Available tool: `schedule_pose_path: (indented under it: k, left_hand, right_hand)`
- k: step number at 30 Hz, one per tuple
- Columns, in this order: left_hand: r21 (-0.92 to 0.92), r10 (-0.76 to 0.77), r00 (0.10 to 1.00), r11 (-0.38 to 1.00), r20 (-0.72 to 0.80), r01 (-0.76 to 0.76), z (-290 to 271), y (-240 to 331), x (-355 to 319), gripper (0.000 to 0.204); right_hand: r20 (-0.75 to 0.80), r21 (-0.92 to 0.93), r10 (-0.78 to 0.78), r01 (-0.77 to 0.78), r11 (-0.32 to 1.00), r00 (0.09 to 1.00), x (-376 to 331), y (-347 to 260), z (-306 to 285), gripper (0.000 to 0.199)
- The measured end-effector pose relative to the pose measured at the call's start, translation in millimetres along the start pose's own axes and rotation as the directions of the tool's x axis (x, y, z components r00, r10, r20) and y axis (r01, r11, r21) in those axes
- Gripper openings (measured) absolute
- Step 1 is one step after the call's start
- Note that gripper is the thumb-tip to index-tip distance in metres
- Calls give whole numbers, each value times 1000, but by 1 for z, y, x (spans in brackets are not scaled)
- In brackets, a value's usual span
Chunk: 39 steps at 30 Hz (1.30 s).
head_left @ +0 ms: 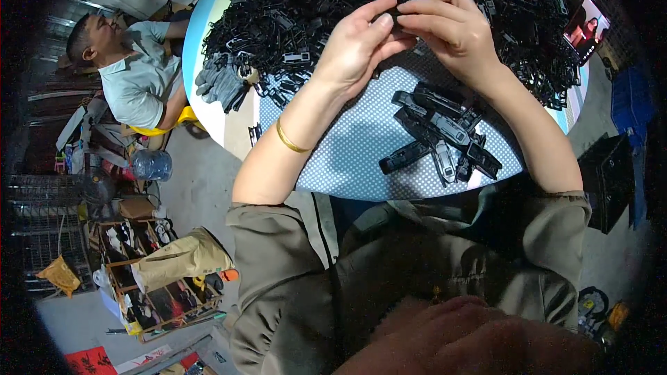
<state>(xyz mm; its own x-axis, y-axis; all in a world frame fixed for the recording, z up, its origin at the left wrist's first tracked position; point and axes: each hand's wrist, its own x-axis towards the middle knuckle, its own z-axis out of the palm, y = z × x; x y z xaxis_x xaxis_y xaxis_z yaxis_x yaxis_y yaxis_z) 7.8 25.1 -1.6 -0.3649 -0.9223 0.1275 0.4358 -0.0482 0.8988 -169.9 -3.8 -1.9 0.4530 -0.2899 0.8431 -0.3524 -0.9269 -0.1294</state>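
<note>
Over the far part of the table, my left hand (358,45) and my right hand (455,31) meet fingertip to fingertip. Both pinch a small black plastic piece (396,21), mostly covered by the fingers, so its exact shape cannot be made out. Behind and around them spreads a large heap of black plastic clip-like parts (278,17). Closer to my body, between my forearms, a smaller pile of long black parts (441,128) lies on the dotted tablecloth (347,160). Some of these show grey faces.
Grey gloves (221,82) and a tape roll (248,74) lie on the table's left side. A lit screen (587,31) stands at the right edge. Another person (139,62) sits at the left. A shelf rack (149,285) and water jug (151,164) occupy the floor there.
</note>
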Motion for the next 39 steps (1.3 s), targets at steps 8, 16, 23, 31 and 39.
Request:
schedule_pose_path:
  k: [8,16,23,31,39]
  left_hand:
    - [142,266,963,953,41,-269,-4,34,4,43]
    - [117,176,945,982,-276,-149,-36,29,10,37]
    - [258,168,959,960,-229,-107,-28,23,8,37]
    - [316,-22,986,946,-167,75,-12,-3,9,34]
    - [-56,-95,991,994,-97,90,-5,-3,2,33]
  right_hand:
    - [-81,83,135,-129,988,988,15,-6,2,33]
    - [371,-391,260,-105,915,891,-7,11,34,27]
    - [246,-363,302,-201,910,921,-3,11,22,29]
    - [57,-35,127,-125,992,990,3,4,7,30]
    - [150,-101,-14,29,994,989,1,6,8,32]
